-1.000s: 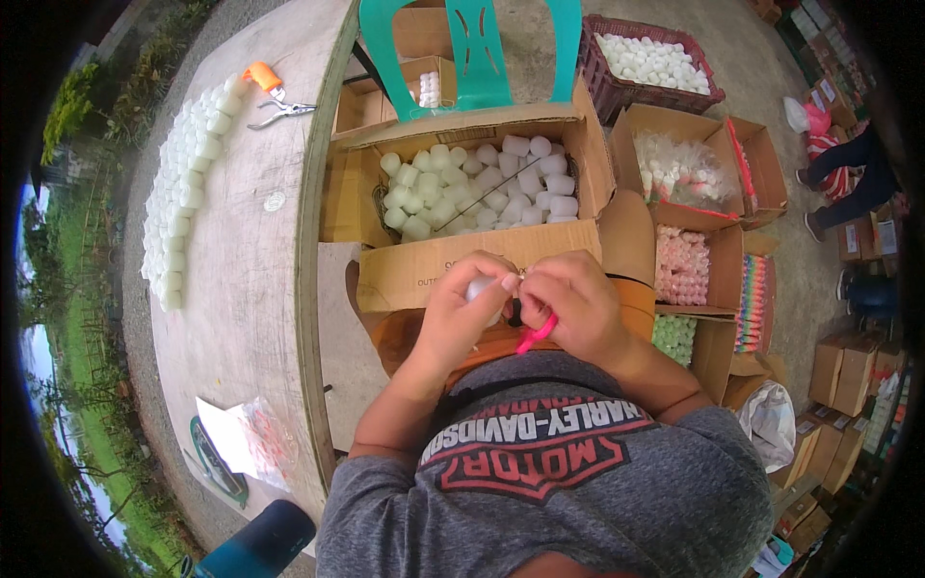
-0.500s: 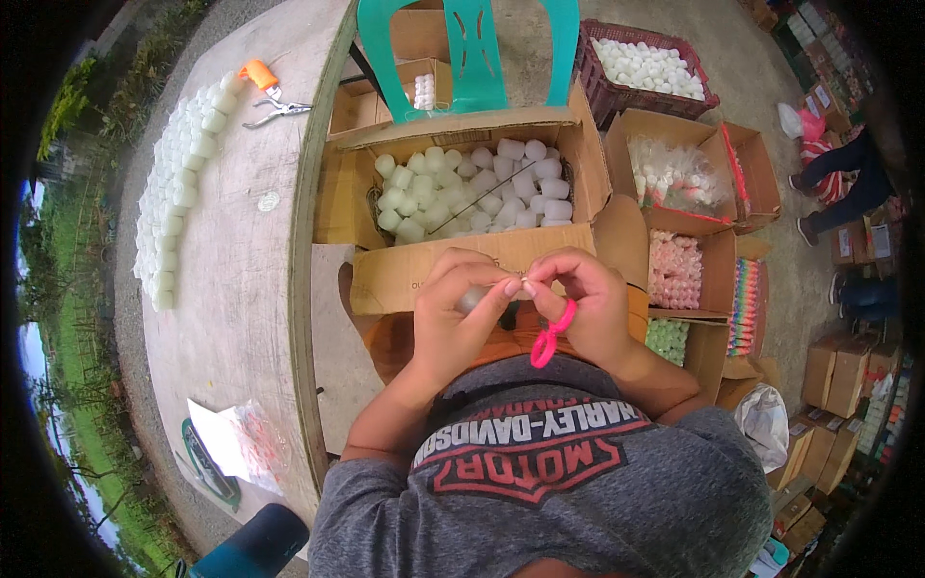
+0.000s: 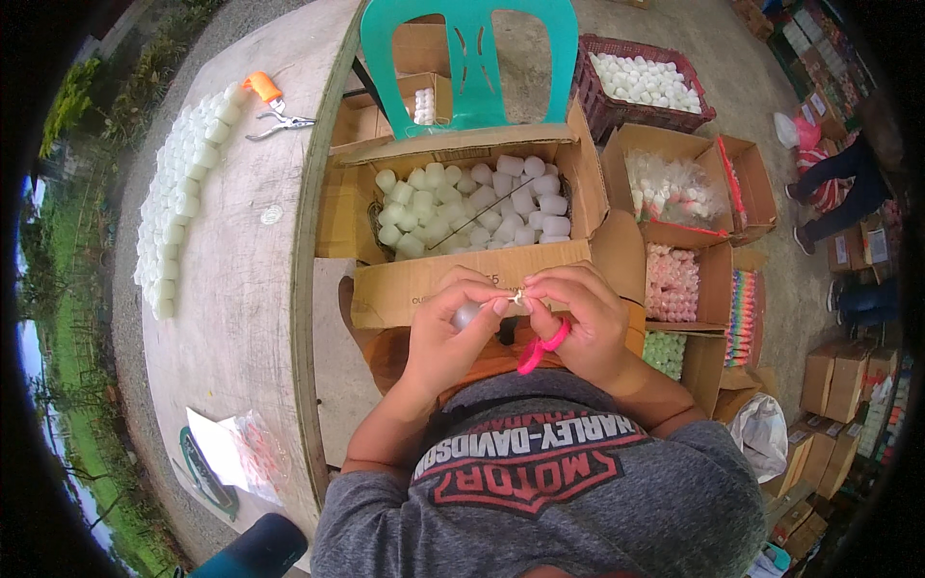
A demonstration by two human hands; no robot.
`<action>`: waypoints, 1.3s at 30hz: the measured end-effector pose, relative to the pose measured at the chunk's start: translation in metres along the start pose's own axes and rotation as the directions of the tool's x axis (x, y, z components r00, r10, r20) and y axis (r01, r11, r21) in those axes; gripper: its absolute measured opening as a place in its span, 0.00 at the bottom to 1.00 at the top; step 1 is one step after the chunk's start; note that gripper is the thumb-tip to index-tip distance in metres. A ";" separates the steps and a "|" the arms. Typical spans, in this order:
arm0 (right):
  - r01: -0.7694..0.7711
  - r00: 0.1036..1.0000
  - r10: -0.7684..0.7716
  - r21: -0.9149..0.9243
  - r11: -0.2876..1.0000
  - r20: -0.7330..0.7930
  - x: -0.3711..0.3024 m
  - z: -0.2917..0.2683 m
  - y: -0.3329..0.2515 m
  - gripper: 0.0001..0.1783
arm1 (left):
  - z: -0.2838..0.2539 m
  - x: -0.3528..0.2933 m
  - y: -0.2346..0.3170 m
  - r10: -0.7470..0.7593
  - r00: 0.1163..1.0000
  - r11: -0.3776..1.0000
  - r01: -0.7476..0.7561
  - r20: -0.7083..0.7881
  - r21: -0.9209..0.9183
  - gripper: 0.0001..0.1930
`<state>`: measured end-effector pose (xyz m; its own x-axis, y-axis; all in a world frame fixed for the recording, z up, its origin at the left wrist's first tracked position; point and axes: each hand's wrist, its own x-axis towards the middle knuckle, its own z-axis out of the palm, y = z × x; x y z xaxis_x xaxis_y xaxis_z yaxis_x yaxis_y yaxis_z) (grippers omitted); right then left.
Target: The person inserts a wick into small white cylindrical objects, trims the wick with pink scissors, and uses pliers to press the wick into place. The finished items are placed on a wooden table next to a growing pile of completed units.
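Observation:
My left hand [image 3: 441, 326] curls round a pale, translucent rounded piece [image 3: 466, 316]. Its thumb and forefinger pinch a tiny light-coloured bit [image 3: 517, 298], too small to name. From the other side, my right hand [image 3: 581, 313] pinches the same bit with its fingertips. A bright pink looped thing [image 3: 543, 349], like scissors handles, hangs from the right hand's fingers; the rest of it is hidden. Just beyond both hands stands an open cardboard box [image 3: 400, 294] holding many white rounded pieces [image 3: 472, 202], with a thin dark rod [image 3: 482, 204] lying across them.
On the table [image 3: 251, 318] at left are rows of white pieces [image 3: 183, 202], orange-handled pliers [image 3: 275, 104] and a plastic bag [image 3: 260, 448]. A green chair [image 3: 472, 82] stands beyond the box. Right are a maroon crate [image 3: 602, 111] and several cartons [image 3: 718, 279]; a person's legs [image 3: 833, 178] show farther off.
My fingertips have drawn slightly apart, so the small bit between them shows more. The pink loops have swung left and turned. The whole view has shifted a little.

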<state>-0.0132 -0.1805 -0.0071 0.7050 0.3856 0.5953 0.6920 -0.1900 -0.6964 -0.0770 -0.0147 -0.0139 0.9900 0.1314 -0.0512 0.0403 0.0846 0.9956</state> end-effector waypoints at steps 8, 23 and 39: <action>-0.304 0.953 0.271 0.401 0.864 0.137 -0.004 0.005 0.002 0.08 | -0.002 0.000 0.008 0.276 0.959 0.906 -0.237 -0.067 0.350 0.03; -0.398 0.916 0.294 0.541 0.741 0.272 -0.001 -0.003 0.000 0.07 | -0.001 -0.006 0.018 0.671 0.741 0.526 -0.501 0.025 0.687 0.11; -0.641 0.704 0.307 0.388 0.662 0.640 -0.030 0.038 -0.002 0.08 | -0.007 0.011 -0.007 0.176 0.973 0.976 -0.193 -0.151 -0.104 0.42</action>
<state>-0.0417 -0.1577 -0.0384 0.6098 0.7909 -0.0511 -0.0542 -0.0227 -0.9983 -0.0671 -0.0069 -0.0215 0.9498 0.2916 0.1137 -0.1655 0.1595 0.9732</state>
